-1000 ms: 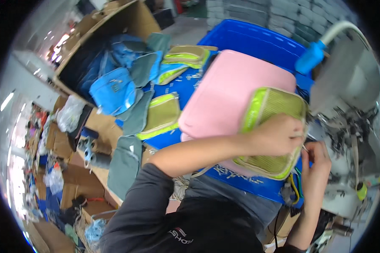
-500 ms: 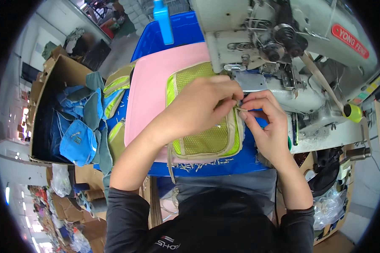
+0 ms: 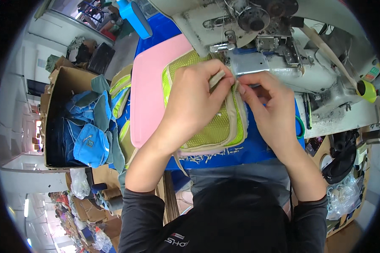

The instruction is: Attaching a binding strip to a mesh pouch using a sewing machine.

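A yellow-green mesh fabric panel (image 3: 211,134) edged with beige binding tape (image 3: 231,130) lies on a pink board (image 3: 147,92). My left hand (image 3: 195,90) reaches over the panel, its thumb and index finger closed on a piece of the beige tape that sticks up between them. Close beside it, my right hand (image 3: 271,101) pinches the bound edge at the panel's upper right corner. The fingertips of both hands nearly meet there and partly cover that corner. A loose tape tail (image 3: 180,165) hangs from the panel's lower left corner.
A sewing machine (image 3: 257,42) stands just beyond my hands. Thread clippings (image 3: 207,157) lie on the blue surface (image 3: 257,157) near me. At left is a cardboard box (image 3: 57,139) of blue fabric pieces (image 3: 92,145). Green-handled scissors (image 3: 300,126) lie by my right wrist.
The whole view has shifted and tilted. My left fingers have turned upward, and a piece of tape now shows between them. My right hand stays pinched at the corner.
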Demonstrator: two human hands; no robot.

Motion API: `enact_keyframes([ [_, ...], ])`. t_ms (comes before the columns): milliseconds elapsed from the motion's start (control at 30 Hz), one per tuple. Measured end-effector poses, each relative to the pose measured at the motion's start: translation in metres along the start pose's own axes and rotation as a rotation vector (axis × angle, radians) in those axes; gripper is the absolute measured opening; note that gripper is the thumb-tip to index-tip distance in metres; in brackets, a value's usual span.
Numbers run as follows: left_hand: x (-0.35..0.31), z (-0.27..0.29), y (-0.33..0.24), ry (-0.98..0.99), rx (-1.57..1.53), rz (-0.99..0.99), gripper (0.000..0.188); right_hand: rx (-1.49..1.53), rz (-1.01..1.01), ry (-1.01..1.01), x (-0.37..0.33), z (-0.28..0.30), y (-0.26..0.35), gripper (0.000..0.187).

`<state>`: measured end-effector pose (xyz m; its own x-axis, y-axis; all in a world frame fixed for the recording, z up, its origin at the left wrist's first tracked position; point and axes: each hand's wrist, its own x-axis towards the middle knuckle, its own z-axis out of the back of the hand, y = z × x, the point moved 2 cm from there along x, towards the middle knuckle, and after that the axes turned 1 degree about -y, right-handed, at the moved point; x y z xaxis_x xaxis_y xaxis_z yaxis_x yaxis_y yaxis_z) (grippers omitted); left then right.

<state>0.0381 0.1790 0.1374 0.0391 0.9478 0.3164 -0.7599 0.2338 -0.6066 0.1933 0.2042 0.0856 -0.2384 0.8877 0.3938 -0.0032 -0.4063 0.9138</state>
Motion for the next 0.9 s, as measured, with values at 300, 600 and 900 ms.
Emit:
enact_keyframes([
  [300,-0.001,-0.007,0.009,-0.114,-0.103,0.086,0.015,0.035,-0.280,0.036,0.002,-0.001,-0.010,0.011],
  [600,0.002,-0.004,0.027,-0.067,-0.402,0.234,0.026,0.338,-0.443,0.119,0.002,-0.003,-0.014,0.017],
  [900,-0.003,0.006,0.013,0.027,-0.248,0.268,0.023,0.211,-0.356,0.122,0.009,-0.003,-0.015,0.009],
])
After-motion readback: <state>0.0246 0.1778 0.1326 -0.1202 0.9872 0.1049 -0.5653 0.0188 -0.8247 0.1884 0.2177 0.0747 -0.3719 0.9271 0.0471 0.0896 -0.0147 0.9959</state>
